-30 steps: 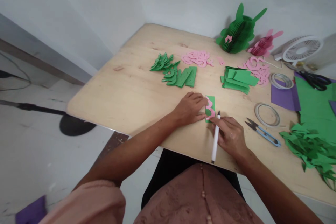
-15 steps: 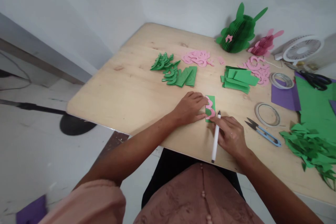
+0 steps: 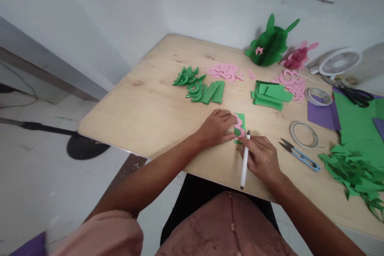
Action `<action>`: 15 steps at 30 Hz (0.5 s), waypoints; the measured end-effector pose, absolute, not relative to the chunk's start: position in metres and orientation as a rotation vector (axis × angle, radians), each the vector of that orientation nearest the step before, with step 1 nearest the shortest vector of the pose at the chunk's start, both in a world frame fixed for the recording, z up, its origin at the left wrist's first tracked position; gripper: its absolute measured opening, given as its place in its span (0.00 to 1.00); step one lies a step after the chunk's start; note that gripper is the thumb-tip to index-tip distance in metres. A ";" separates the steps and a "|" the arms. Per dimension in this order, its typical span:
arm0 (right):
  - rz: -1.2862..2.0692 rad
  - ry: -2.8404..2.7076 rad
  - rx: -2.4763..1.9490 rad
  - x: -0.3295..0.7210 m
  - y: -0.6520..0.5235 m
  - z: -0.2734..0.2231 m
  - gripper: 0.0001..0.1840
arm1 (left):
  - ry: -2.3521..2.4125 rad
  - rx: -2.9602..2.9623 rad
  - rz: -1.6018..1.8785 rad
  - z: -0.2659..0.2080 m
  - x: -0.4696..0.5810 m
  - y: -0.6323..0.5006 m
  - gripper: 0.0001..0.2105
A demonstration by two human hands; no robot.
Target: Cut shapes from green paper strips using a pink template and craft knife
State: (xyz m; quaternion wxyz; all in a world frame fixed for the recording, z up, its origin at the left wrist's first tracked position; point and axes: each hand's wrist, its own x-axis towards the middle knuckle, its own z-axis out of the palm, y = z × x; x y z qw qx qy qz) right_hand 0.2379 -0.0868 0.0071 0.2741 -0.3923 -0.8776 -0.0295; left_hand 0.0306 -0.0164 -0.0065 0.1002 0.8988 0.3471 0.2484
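A pink paper cutout (image 3: 240, 130) with a curved, 3-like outline lies on a small upright green paper rectangle (image 3: 241, 117) near the table's front. My left hand (image 3: 216, 127) presses on their left side, its fingers bent and thumb along the lower edge, gripping both papers to the tabletop. At the lower right, my right hand (image 3: 261, 154) touches the cutout's bottom end with thumb and fingertips. That same hand carries a white marker pen (image 3: 245, 162), dark tip pointing away from me, across its fingers. Part of the cutout is covered by the left fingers.
Green cutouts (image 3: 196, 88), pink cutouts (image 3: 223, 71) and green strips (image 3: 271, 95) lie behind my hands. To the right are blue-handled thread snips (image 3: 303, 157), a tape roll (image 3: 304, 135), green scraps (image 3: 354, 172), black scissors (image 3: 355, 95) and a fan (image 3: 340, 62). Paper rabbits (image 3: 268, 46) stand by the wall.
The view has tilted slightly upward, so the table sits a little lower in the picture. Both hands keep nearly the same place on the pink and green papers.
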 end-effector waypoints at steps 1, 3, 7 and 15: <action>-0.086 -2.360 -1.051 0.238 -0.087 0.007 0.17 | 1.025 2.659 0.736 -0.007 0.031 -0.016 0.15; -0.090 -2.360 -1.047 0.238 -0.087 0.007 0.16 | 1.022 2.664 0.738 -0.007 0.031 -0.016 0.15; -0.082 -2.358 -1.063 0.238 -0.087 0.007 0.17 | 1.014 2.676 0.732 -0.008 0.031 -0.016 0.14; -0.061 -2.344 -1.063 0.239 -0.087 0.003 0.18 | 1.005 2.696 0.722 -0.011 0.030 -0.016 0.12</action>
